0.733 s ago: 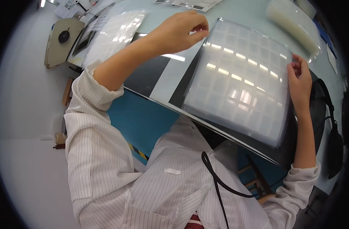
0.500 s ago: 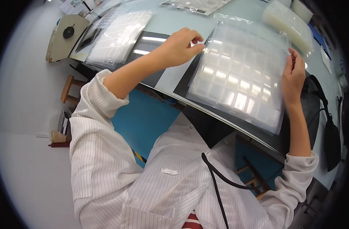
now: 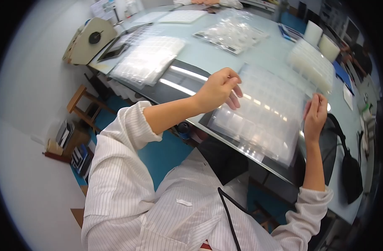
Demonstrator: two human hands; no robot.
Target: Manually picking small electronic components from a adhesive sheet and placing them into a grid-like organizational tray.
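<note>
A clear plastic tray [image 3: 269, 111] with rows of small rectangular compartments is in front of me, over the dark mat at the table's near edge. My left hand [image 3: 221, 90] is closed at its left edge; the lower fingers look paler, as if seen through the clear plastic. At the tray's upper right edge my right hand [image 3: 315, 117] is closed too, fingers bent together. Glare and motion blur hide exactly where the fingertips meet the plastic. I cannot tell whether one tray or several thin ones are stacked there.
Another pile of clear trays [image 3: 149, 60] lies to the left, beside a beige machine [image 3: 89, 42]. Clear bagged parts [image 3: 231, 33] lie farther back. White trays [image 3: 313, 65] and white rolls [image 3: 313, 32] stand at the far right. A black strap with a pouch [image 3: 350, 175] hangs at the right.
My view has tilted up, showing more of the far table and another person's hands there. Both hands and the tray appear lower; my left hand has come farther over the tray's left edge.
</note>
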